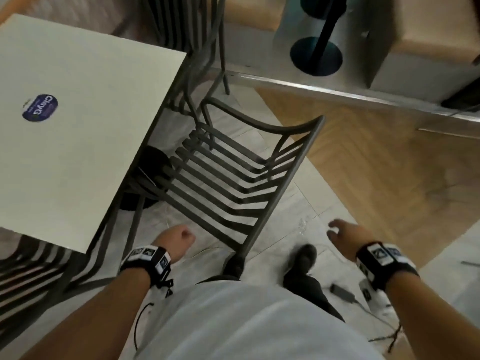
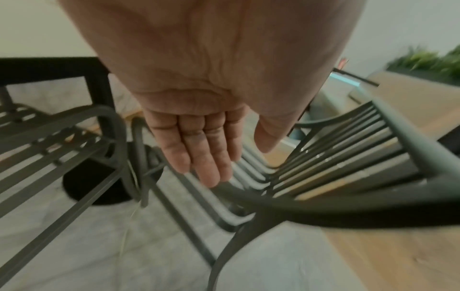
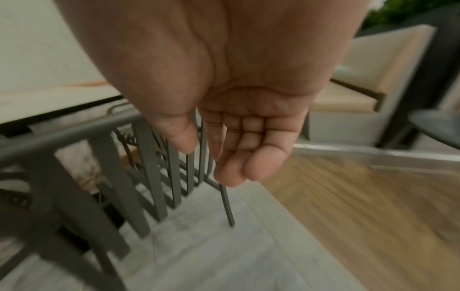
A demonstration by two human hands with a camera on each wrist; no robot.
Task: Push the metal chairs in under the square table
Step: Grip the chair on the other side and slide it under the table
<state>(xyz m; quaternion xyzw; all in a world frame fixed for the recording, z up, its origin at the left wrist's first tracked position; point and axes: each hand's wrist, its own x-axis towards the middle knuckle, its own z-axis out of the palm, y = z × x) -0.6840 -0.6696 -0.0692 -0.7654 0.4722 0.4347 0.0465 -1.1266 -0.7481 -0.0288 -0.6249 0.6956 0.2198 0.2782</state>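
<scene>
The square white table (image 1: 78, 131) with a blue round sticker fills the left of the head view. A grey slatted metal chair (image 1: 280, 187) stands at its right side. The seat's front is at the table edge and the back faces me. My left hand (image 1: 179, 239) hovers by the chair's near corner with straight fingers (image 2: 199, 157) and holds nothing. My right hand (image 1: 342, 232) hangs to the right of the chair back, its fingers (image 3: 236, 157) loose and empty. Neither hand touches the chair (image 2: 348, 208). My dark shoe (image 1: 233, 266) is at the foot of the chair back.
A second metal chair (image 1: 33, 271) sits tucked under the table's near side, and a third (image 1: 181, 29) stands at the far side. The table's black base (image 1: 155, 162) is underneath. A black post on a round base (image 1: 315, 55) stands behind a metal floor strip (image 1: 337, 92). A cable adapter (image 1: 340, 291) lies by my right foot.
</scene>
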